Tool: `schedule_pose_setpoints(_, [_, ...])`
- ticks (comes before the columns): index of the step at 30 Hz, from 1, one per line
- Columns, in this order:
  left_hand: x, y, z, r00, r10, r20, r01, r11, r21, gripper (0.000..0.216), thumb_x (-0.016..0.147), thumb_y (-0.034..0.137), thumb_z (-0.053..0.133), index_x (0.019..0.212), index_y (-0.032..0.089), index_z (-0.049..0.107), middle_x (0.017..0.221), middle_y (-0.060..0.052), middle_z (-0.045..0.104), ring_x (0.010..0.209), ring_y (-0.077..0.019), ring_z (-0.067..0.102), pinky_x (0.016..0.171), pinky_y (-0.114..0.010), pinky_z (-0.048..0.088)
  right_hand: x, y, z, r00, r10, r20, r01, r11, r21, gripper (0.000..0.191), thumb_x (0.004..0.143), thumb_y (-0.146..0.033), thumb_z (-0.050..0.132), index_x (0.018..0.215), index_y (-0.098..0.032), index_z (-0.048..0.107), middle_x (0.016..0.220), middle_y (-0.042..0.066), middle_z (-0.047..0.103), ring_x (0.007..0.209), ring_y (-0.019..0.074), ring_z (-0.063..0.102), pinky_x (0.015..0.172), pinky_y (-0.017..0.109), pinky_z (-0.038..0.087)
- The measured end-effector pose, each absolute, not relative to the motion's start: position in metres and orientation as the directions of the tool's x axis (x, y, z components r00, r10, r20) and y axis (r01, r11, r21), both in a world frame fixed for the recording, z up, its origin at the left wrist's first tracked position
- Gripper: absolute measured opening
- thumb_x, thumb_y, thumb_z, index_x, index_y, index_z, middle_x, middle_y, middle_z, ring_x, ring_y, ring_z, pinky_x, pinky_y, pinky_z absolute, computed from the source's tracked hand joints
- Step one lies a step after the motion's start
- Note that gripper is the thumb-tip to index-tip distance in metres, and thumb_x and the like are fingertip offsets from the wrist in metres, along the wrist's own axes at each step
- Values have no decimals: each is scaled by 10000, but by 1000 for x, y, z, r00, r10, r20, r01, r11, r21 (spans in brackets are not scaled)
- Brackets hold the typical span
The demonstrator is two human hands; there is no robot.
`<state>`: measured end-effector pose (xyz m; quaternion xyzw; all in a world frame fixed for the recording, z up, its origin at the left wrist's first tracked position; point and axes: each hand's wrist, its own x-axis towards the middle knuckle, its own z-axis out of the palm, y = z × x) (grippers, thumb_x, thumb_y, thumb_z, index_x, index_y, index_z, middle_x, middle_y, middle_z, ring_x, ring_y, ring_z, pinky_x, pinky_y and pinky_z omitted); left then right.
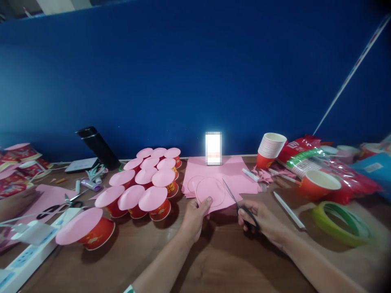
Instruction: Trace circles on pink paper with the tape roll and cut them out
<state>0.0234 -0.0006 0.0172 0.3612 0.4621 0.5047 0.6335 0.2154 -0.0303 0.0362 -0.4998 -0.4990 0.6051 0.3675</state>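
My left hand (194,217) pinches the lower edge of a pink paper sheet (214,193), its thumb lying on top. A circle is drawn on that sheet. To the right, my right hand (259,217) grips scissors (235,195) by their dark handles, with the blades pointing up and left beside the sheet's right edge. Under and behind the held sheet lies a stack of pink paper (226,171). Left of my hands, several red paper cups (160,209) stand upside down in rows, each topped with a pink paper disc (152,198).
A bright phone (213,148) stands against the blue wall. Stacked cups (270,150), a glue stick (250,175), a white pen (288,211), a cup (319,185) and a green tape roll (340,224) lie right. Left are a power strip (33,256) and a black flask (97,146).
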Motion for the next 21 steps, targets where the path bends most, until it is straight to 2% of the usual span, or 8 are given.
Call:
schedule_pose_setpoints(7, [21,3,15,42,976,-215,-309,218,926,357,615,404,754,745,95,631,630,-18,567,502,-56,420,433,-172,318,219,-29,37,-243,930,-275,104,-257,-961,421,703,-553,626,838,-161,551,574,-24,570,463,85,508,408,177,273])
schedule_pose_setpoints(18, [20,2,9,81,976,-202,-217,215,952,341,674,426,699,714,109,580,572,16,494,460,-42,356,425,-180,286,223,-27,36,-235,935,-264,80,-252,-964,383,709,-519,648,740,-151,543,605,-2,604,484,79,530,392,159,301])
schedule_pose_setpoints(21, [18,5,6,74,985,-158,-175,169,970,334,684,426,685,693,112,572,558,18,487,462,-48,356,430,-186,288,225,-27,35,-243,927,-287,80,-275,-958,407,711,-540,638,763,-143,566,609,8,609,479,78,531,374,151,301])
